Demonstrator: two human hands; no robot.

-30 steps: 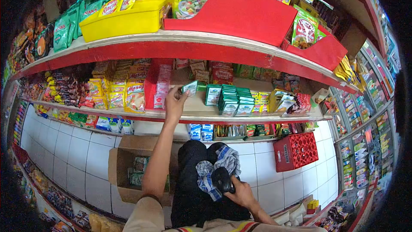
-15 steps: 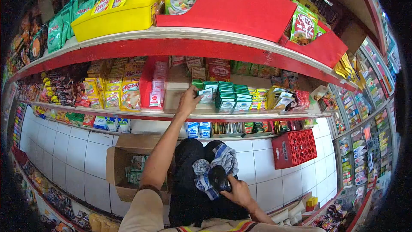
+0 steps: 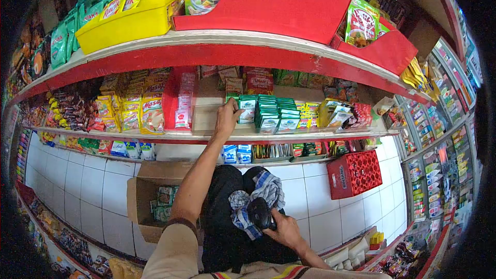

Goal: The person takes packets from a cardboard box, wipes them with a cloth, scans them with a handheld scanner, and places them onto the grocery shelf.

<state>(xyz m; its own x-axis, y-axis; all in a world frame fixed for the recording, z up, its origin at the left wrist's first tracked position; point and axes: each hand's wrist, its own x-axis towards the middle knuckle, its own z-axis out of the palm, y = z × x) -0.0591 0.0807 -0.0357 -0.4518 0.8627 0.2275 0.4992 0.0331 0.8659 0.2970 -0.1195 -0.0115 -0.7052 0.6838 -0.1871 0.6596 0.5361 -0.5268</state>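
Note:
On the middle shelf, my left hand [image 3: 226,117] is at the left edge of a green-and-white sachet [image 3: 247,109], fingers closed on it. This sachet stands at the left end of rows of green sachets [image 3: 278,113]. Over my lap, my right hand [image 3: 283,228] grips a black object [image 3: 261,213], whose exact kind is hard to make out. A blue-and-white checked cloth [image 3: 268,188] lies on my knees around that object. Left of my legs, an open cardboard box [image 3: 146,196] on the floor holds more green sachets [image 3: 164,196].
A red crate [image 3: 354,174] stands on the tiled floor at the right. Above my left hand runs the red-edged upper shelf [image 3: 222,58], bearing a yellow bin [image 3: 126,23] and a red display box [image 3: 274,10]. Yellow seasoning packets [image 3: 130,116] fill the middle shelf's left part.
My left hand has moved right along the shelf with a green-and-white sachet and set it against the row's left end. My right hand still holds the black object. The view has shifted slightly.

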